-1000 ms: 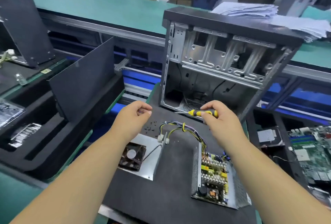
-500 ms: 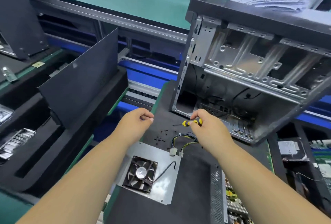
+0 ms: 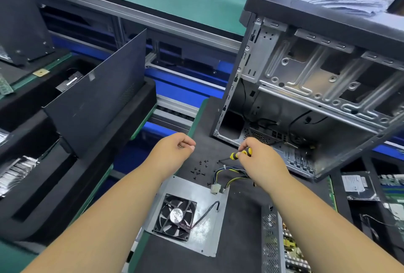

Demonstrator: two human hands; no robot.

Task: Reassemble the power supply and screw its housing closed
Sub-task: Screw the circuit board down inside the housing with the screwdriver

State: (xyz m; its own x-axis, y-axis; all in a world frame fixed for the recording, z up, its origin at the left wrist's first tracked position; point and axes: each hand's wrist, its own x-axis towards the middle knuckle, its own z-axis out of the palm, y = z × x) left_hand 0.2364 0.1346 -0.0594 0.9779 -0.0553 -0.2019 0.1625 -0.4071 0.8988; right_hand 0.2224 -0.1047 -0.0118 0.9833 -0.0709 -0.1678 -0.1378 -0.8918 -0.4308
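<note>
Head view: right hand [image 3: 260,159] grips screwdriver [image 3: 240,154]; left hand [image 3: 175,150] curled.

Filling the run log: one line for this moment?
right hand: holds screwdriver | left hand: curled | screws: loose on mat | fan cover: off

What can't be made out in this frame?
- Left hand, head view: curled fingers hide whether it holds a screw.
- Power supply base: cut off by the bottom edge, partly behind the right forearm.
- Screws: too small to count.
- Screwdriver tip: too small to tell.
</note>
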